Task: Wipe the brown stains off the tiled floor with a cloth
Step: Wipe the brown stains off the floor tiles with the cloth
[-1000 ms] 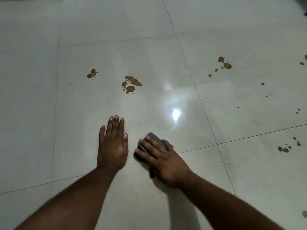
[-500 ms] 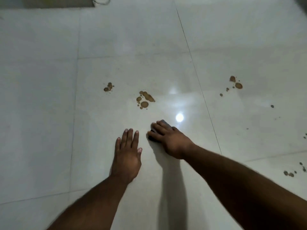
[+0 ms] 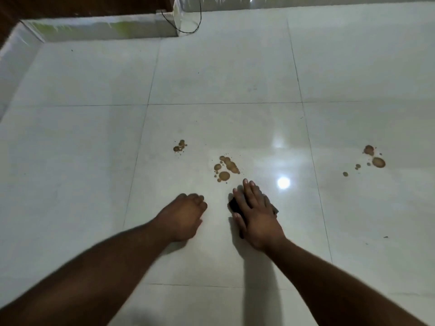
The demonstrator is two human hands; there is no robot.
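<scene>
Brown stains dot the glossy white tiled floor (image 3: 235,78): a large cluster (image 3: 225,169) just beyond my fingers, a smaller cluster (image 3: 180,146) to its left, and a further group (image 3: 374,158) on the tile to the right. My right hand (image 3: 255,212) lies flat with straight fingers pressing a dark grey cloth (image 3: 234,204) onto the floor, fingertips a short way below the large cluster. Most of the cloth is hidden under the palm. My left hand (image 3: 184,216) sits beside it on the same tile, fingers loosely bent and blurred, holding nothing.
A white raised ledge (image 3: 94,29) runs along the far left, with a black cable (image 3: 186,28) looping on the floor by its end. Dark wood (image 3: 9,8) shows in the top left corner. A bright light reflection (image 3: 283,183) glints right of my right hand.
My view has tilted up and forward, bringing the ledge and cable in. My right hand has slid the cloth towards the large stain cluster. My left hand has shifted forward and its fingers have bent.
</scene>
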